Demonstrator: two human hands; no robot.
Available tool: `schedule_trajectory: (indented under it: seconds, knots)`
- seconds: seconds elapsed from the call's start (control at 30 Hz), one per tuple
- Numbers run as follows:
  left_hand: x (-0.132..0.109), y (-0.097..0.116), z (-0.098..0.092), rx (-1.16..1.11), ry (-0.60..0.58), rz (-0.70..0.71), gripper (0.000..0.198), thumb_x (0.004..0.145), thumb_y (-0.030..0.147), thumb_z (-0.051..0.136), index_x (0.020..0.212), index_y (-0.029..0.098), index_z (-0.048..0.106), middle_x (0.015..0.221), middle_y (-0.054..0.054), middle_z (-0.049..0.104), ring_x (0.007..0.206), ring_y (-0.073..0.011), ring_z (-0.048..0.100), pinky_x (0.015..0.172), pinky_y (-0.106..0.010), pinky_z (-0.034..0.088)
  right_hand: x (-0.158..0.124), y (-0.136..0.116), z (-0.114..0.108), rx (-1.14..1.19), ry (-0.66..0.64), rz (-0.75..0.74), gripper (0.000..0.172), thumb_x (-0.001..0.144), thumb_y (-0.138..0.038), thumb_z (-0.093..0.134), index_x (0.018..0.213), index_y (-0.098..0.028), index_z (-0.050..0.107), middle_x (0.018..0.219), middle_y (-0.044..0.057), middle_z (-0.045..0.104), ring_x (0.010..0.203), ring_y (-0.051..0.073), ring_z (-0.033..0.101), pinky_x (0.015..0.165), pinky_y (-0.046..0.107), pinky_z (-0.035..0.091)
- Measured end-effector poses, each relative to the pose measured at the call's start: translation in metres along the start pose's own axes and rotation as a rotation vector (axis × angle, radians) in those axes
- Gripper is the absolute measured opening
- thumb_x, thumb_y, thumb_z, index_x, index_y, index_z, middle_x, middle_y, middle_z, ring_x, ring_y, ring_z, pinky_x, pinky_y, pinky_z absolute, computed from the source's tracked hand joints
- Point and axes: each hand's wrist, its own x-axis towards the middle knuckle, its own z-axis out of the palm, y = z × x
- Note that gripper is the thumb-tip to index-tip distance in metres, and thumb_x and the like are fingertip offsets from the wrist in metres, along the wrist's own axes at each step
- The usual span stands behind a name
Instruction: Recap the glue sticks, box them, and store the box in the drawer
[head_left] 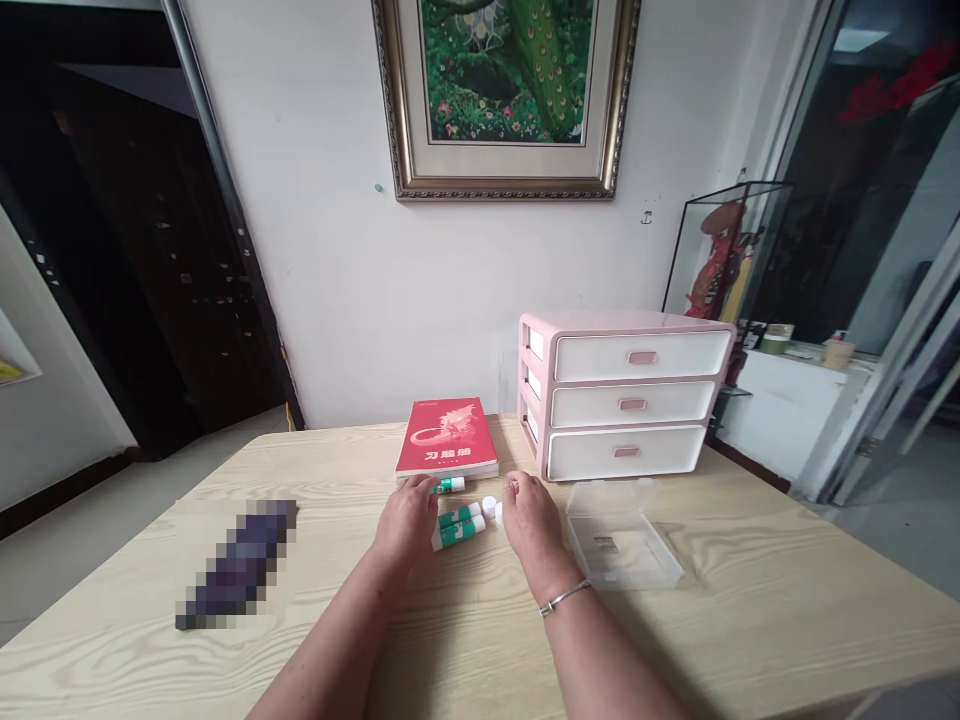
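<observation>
Green-and-white glue sticks [459, 532] lie side by side on the wooden table between my hands. My left hand [409, 518] is closed around the left end of another green-and-white stick [450, 486], just in front of a red book [448, 437]. A small white cap [489, 506] stands to the right of the sticks. Beside it, my right hand [529, 512] has its fingers curled together over small white pieces; what its fingertips hold, if anything, is hidden.
An open clear plastic box [624, 548] lies right of my right hand. Behind it stands a pink-and-white drawer unit [630, 405]. A dark, pixelated object [241, 565] lies on the table [315, 470] at the left.
</observation>
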Motion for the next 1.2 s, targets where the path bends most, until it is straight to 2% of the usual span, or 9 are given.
schedule_trajectory:
  seconds: [0.23,0.33,0.53,0.67,0.77,0.83,0.97,1.07,1.2]
  knots:
    - [0.017,-0.002,0.002,0.092,-0.071,-0.039,0.035,0.088,0.021,0.054,0.121,0.022,0.066,0.120,-0.011,0.066,0.116,-0.0280,0.055,0.097,-0.038,0.043,0.001,0.001,0.000,0.055,0.021,0.025,0.030,0.096,-0.020,0.040,0.105,-0.019,0.068,0.103,0.008,0.071,0.099,0.022,0.063,0.082,0.027,0.042]
    - [0.020,-0.004,0.003,0.116,-0.088,-0.046,0.031,0.086,0.023,0.058,0.114,0.021,0.069,0.113,-0.013,0.066,0.113,-0.0294,0.056,0.094,-0.039,0.043,0.001,0.000,0.000,0.077,0.011,0.034,0.030,0.096,-0.021,0.040,0.105,-0.019,0.068,0.104,0.008,0.071,0.100,0.022,0.063,0.083,0.028,0.042]
    - [0.021,-0.015,0.006,0.107,-0.115,-0.063,0.024,0.084,0.025,0.061,0.107,0.020,0.068,0.113,-0.012,0.068,0.109,-0.0285,0.060,0.085,-0.033,0.045,0.001,0.000,0.002,0.115,0.002,0.043,0.030,0.096,-0.025,0.040,0.103,-0.019,0.069,0.102,0.007,0.072,0.098,0.022,0.064,0.081,0.029,0.043]
    - [0.015,-0.016,0.001,0.085,-0.127,-0.085,0.017,0.089,0.025,0.056,0.102,0.017,0.063,0.101,-0.012,0.072,0.094,-0.0266,0.067,0.075,-0.031,0.044,0.000,-0.002,0.001,0.188,0.014,0.026,0.031,0.096,-0.029,0.040,0.102,-0.019,0.069,0.102,0.007,0.072,0.097,0.022,0.064,0.080,0.029,0.044]
    - [0.004,-0.007,-0.014,0.053,-0.107,-0.074,0.018,0.096,0.028,0.046,0.105,0.019,0.057,0.099,-0.010,0.071,0.085,-0.0245,0.068,0.066,-0.029,0.041,-0.004,-0.005,-0.001,0.305,0.036,0.006,0.034,0.097,-0.037,0.039,0.099,-0.019,0.068,0.096,0.007,0.072,0.088,0.021,0.065,0.074,0.028,0.044]
    - [-0.007,0.004,-0.025,-0.006,-0.088,-0.046,0.018,0.097,0.030,0.043,0.109,0.021,0.053,0.097,-0.008,0.071,0.081,-0.0228,0.067,0.062,-0.028,0.039,-0.007,-0.008,-0.001,0.405,0.030,-0.016,0.039,0.098,-0.044,0.037,0.096,-0.019,0.067,0.083,0.005,0.071,0.076,0.020,0.063,0.066,0.027,0.043]
    - [-0.028,0.031,-0.033,-0.102,-0.086,0.074,0.011,0.096,0.024,0.045,0.106,0.022,0.049,0.096,-0.007,0.068,0.083,-0.0222,0.065,0.064,-0.028,0.038,-0.010,-0.010,0.002,0.609,-0.054,-0.001,0.050,0.099,-0.055,0.031,0.091,-0.019,0.065,0.060,-0.001,0.060,0.055,0.016,0.055,0.056,0.026,0.040]
    - [-0.038,0.046,-0.027,-0.135,-0.070,0.168,0.008,0.096,0.021,0.044,0.102,0.021,0.048,0.098,-0.007,0.066,0.084,-0.0226,0.063,0.066,-0.029,0.040,-0.010,-0.009,0.002,0.596,-0.111,0.014,0.049,0.098,-0.056,0.035,0.081,-0.020,0.063,0.061,0.000,0.060,0.057,0.016,0.055,0.056,0.025,0.038]
    - [-0.044,0.057,-0.020,-0.139,-0.037,0.233,0.010,0.096,0.019,0.041,0.104,0.021,0.047,0.099,-0.007,0.064,0.087,-0.0225,0.062,0.071,-0.030,0.044,-0.008,-0.010,0.001,0.485,-0.143,-0.034,0.038,0.097,-0.044,0.039,0.076,-0.020,0.060,0.073,0.002,0.065,0.069,0.017,0.058,0.064,0.026,0.039]
